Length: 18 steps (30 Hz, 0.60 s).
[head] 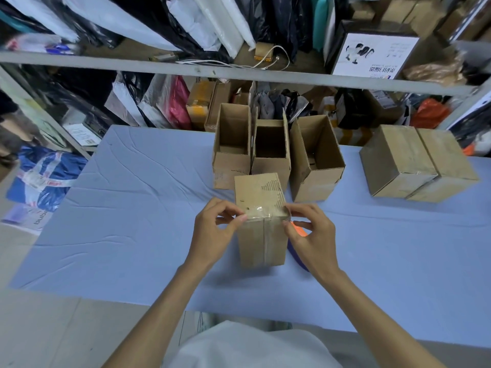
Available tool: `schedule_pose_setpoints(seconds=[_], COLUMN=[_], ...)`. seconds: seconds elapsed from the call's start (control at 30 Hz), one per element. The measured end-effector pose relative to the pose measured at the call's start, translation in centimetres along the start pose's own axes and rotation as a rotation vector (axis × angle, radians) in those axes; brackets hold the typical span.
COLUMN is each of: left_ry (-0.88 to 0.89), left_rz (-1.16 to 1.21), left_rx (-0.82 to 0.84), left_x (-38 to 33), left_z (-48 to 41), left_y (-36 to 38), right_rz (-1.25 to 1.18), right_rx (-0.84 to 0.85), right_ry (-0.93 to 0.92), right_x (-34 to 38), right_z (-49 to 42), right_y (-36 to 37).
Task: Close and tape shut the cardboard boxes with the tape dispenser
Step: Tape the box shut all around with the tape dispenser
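Cardboard box [255, 245] between hands, left hand [212, 232] and right hand [310, 232] pinching its (clear) tape [265, 215]

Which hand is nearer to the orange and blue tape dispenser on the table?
Right. The right hand is in front of the tape dispenser, partly hiding it; the left hand is beyond the taped box, on its other side.

You wear a plain white top [239, 346], its smooth cloth showing at 6 o'clock. Your left forearm [164, 301], from 7 o'clock, and right forearm [372, 309], from 5 o'clock, are uncovered, and so are your left hand [212, 231] and right hand [310, 232].
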<state>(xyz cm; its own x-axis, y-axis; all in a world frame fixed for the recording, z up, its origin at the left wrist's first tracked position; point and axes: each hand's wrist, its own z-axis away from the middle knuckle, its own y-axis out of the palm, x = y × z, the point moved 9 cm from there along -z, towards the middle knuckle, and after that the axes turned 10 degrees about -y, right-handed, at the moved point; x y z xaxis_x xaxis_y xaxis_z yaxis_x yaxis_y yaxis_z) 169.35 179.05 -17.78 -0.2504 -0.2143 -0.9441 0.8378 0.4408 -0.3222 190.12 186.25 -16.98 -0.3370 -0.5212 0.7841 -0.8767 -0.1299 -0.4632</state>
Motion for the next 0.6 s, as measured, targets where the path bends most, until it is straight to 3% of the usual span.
schedule_pose_setpoints(seconds=[0.33,0.6], left_ry=[-0.027,-0.064], left_rz=[-0.003,-0.034], left_rx=[-0.061,-0.054], left_x=[0.3,0.3], left_z=[0.4,0.6], left_y=[-0.9,-0.9], right_rz=[-0.046,-0.128], right_rx=[0.017,0.113], right_ry=[0.019,0.182], right_x=[0.7,-0.4], right_z=[-0.2,0.1], right_y=[0.5,2.0])
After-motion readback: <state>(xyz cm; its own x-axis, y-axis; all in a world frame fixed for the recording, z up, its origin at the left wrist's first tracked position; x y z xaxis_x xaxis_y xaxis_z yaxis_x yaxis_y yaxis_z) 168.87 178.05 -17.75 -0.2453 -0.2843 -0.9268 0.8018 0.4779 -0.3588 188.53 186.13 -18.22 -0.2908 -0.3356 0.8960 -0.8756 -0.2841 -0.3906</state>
